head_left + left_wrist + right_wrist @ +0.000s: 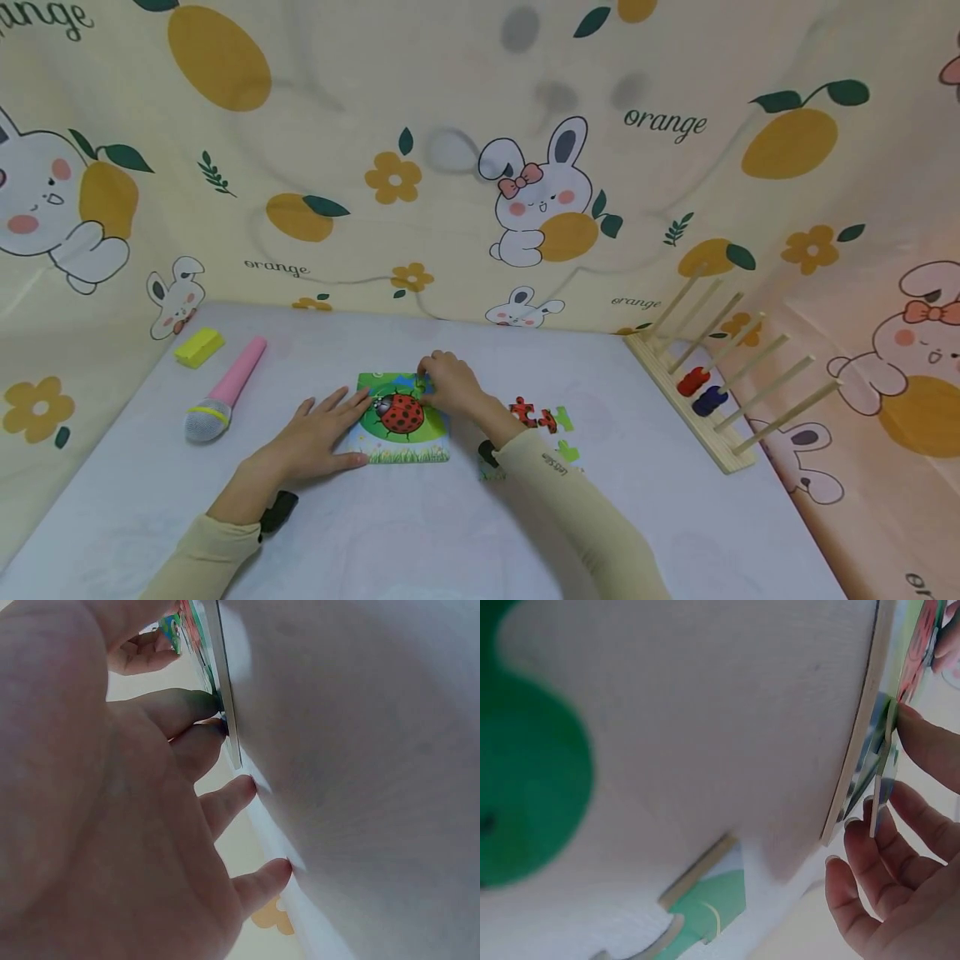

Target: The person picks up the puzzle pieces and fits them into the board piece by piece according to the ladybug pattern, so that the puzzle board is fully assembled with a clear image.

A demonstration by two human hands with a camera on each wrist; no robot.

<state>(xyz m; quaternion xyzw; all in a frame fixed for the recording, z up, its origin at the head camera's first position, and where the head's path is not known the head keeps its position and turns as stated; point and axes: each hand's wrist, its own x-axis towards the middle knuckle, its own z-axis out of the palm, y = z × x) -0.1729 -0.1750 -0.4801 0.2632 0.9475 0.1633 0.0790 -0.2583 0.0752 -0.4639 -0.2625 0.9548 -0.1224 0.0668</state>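
A ladybug jigsaw puzzle [408,457] lies in a flat tray on the white table. My left hand [315,437] rests at its left side with fingers spread, some fingertips at the tray's edge and others on the table in the left wrist view. Over the upper right corner of the picture, my right hand [453,385] pinches a puzzle piece [882,799] between thumb and fingers. That piece stands tilted just above the tray in the right wrist view. Loose red pieces [522,411] and green pieces [567,451] lie to the right, partly hidden by my right forearm.
A pink toy microphone [238,371] and a yellow block [199,347] lie at the left. On the right stands a wooden peg rack [693,400] with red beads [693,382] and blue beads [709,401]. A printed cloth [450,283] hangs behind the table.
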